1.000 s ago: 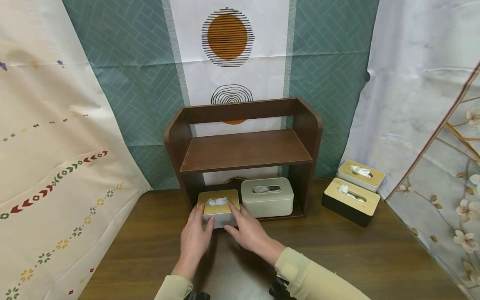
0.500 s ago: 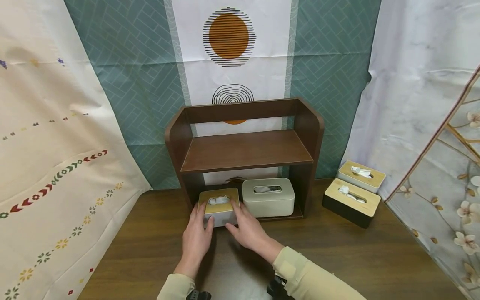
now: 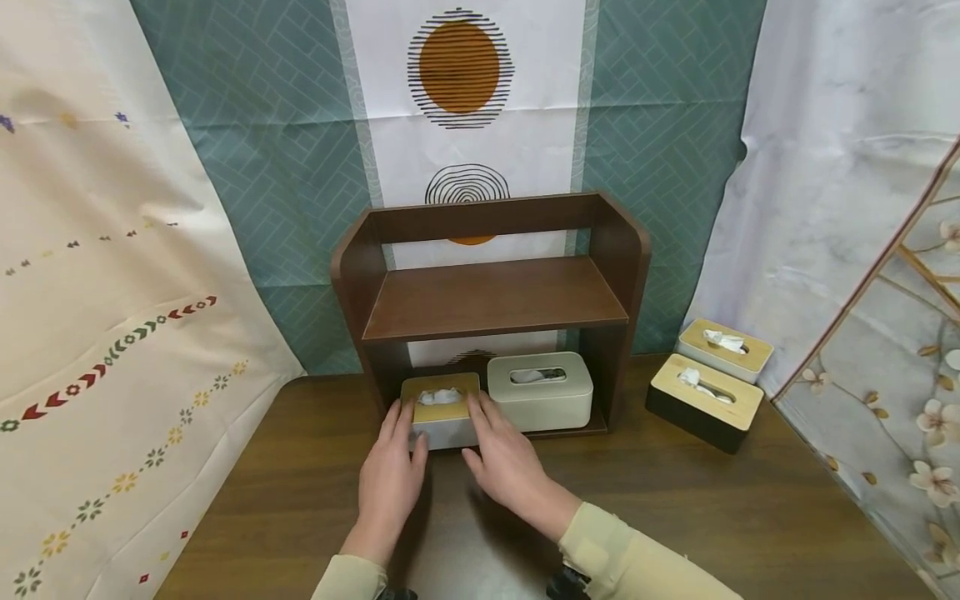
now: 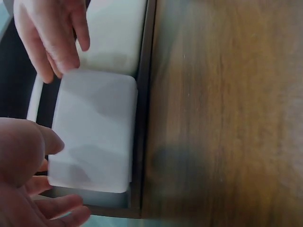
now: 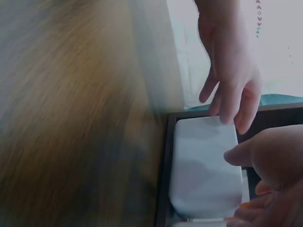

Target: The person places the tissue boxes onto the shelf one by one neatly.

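A tissue box (image 3: 444, 432) with a pale body and a wood-look lid sits in the lower left of the brown shelf (image 3: 495, 296), a white tissue showing in its slot. My left hand (image 3: 390, 483) is at its left side, fingers fairly straight, thumb near the front face. Against the right front edge lies my right hand (image 3: 513, 467), fingers extended. Both wrist views show the pale front (image 4: 94, 132) of this box between the hands; neither hand curls round it. Beside it on the right stands a cream tissue box (image 3: 540, 400).
On the table (image 3: 300, 500), right of the shelf, are a black tissue box with a wooden lid (image 3: 705, 404) and a pale one (image 3: 723, 346) behind it. Patterned cloths (image 3: 847, 250) hang around the table.
The wood-lidded tissue box has shifted slightly back into the shelf. My right fingers have slid from its lid edge toward the right front corner; the left hand stays at its side.
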Action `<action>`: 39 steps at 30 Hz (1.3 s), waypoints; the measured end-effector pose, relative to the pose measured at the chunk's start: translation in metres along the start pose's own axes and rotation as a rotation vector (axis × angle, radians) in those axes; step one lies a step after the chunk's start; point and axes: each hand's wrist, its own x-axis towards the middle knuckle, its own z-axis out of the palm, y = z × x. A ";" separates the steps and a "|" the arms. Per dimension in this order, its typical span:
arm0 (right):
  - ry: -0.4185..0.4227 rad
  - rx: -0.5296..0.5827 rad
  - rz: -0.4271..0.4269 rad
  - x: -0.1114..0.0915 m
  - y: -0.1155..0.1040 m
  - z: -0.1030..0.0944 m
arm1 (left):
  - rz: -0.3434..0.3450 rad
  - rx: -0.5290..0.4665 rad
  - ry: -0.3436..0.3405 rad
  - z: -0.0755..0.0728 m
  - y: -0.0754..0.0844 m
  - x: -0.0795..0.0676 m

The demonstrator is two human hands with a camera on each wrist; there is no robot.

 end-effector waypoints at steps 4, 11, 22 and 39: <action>-0.019 -0.072 -0.088 -0.004 0.004 -0.003 | 0.026 0.043 -0.021 -0.007 0.004 -0.007; -0.050 -0.067 -0.142 0.000 0.012 -0.002 | 0.068 0.074 -0.023 -0.010 0.004 -0.008; -0.077 0.010 -0.165 0.010 0.025 0.003 | 0.051 0.052 -0.065 -0.004 0.001 0.002; -0.134 0.007 -0.079 0.014 0.013 -0.004 | 0.020 0.046 -0.099 -0.006 0.004 0.006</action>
